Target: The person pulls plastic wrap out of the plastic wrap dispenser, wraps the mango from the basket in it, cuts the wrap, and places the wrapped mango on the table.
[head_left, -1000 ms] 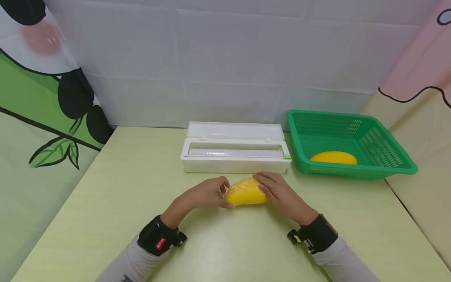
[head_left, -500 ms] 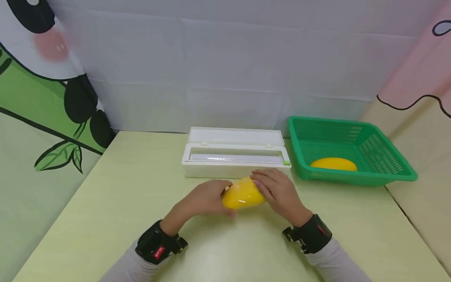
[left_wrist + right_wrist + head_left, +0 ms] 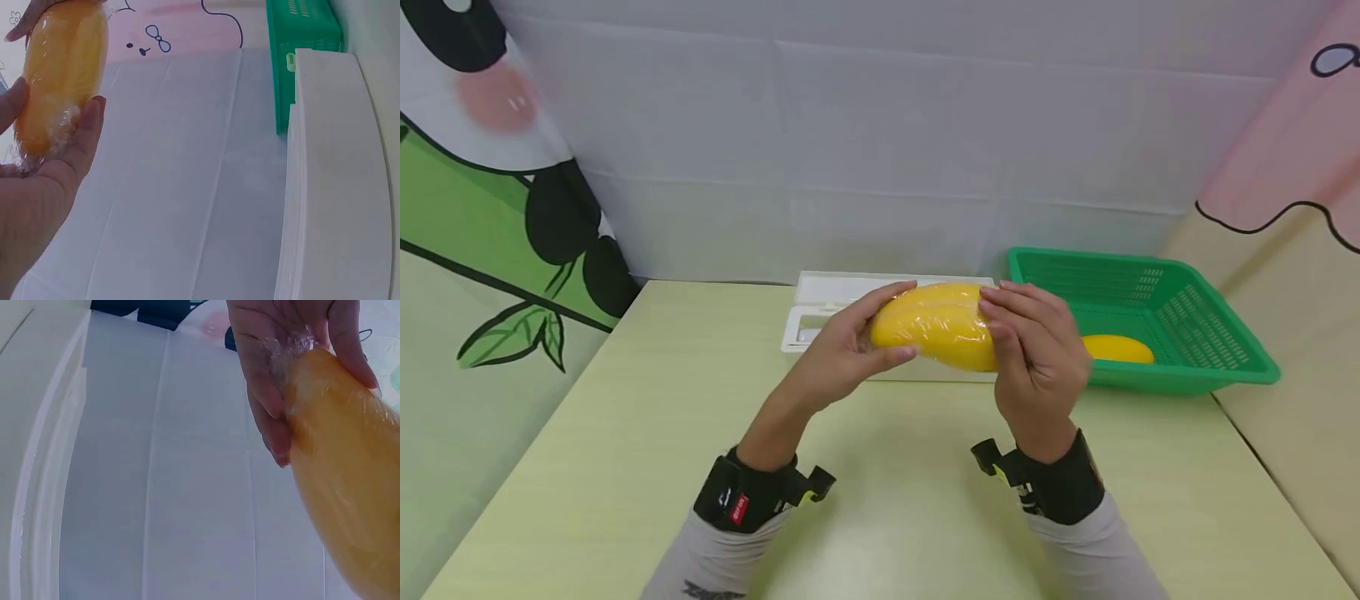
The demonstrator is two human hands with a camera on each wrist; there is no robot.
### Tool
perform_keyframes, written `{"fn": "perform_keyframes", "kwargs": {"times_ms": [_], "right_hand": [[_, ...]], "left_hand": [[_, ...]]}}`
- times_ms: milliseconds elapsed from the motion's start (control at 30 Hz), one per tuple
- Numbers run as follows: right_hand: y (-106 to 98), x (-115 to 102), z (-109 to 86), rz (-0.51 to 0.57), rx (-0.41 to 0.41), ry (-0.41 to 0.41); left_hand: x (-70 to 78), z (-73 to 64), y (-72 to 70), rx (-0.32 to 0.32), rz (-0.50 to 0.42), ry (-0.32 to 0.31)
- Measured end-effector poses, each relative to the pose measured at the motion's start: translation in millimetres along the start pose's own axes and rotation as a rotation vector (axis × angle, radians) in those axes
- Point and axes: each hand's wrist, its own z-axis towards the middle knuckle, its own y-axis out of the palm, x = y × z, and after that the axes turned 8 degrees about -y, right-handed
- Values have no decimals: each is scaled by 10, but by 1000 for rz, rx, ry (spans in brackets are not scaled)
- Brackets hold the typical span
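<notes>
A yellow mango [image 3: 936, 325], wrapped in shiny cling film, is held up above the table between both hands. My left hand [image 3: 842, 354] grips its left end, thumb in front and fingers behind. At the other end, my right hand [image 3: 1037, 354] holds it with fingertips and thumb. Bunched film shows against the left palm in the right wrist view, beside the mango's tip [image 3: 337, 412]. Behind the hands stands a white cling film dispenser [image 3: 880, 287] with its lid up, partly hidden by the mango.
At the back right is a green plastic basket [image 3: 1187, 379], its front rim near the dispenser's right end. Inside it lies another yellow mango [image 3: 1116, 348]. A pale table [image 3: 895, 500] spreads out below, with a fabric backdrop [image 3: 880, 150] behind.
Both hands have lifted the mango from near the tabletop, up in front of the dispenser. My left thumb now lies across its front, and the right hand has turned more upright.
</notes>
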Motion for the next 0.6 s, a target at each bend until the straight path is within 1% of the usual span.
{"fn": "perform_keyframes", "kwargs": {"times_ms": [100, 167, 233, 333, 400, 467, 533, 600], "right_hand": [[62, -71, 29, 12, 113, -23], [90, -109, 30, 29, 164, -54], [112, -135, 19, 53, 197, -99], [129, -155, -6, 103, 218, -164], [139, -166, -29, 142, 216, -200], [144, -182, -54, 187, 200, -219], [154, -202, -82, 217, 178, -228], [157, -231, -114, 236, 149, -243]], "left_hand": [[-24, 8, 80, -34, -185, 57], [-51, 7, 131, -36, -281, 83], [-75, 12, 178, -25, -357, 99], [-100, 30, 235, 14, -448, 98], [-109, 46, 263, 45, -504, 71], [-114, 62, 281, 82, -582, 18], [-116, 76, 289, 115, -682, -41], [-113, 84, 287, 144, -794, -86]]}}
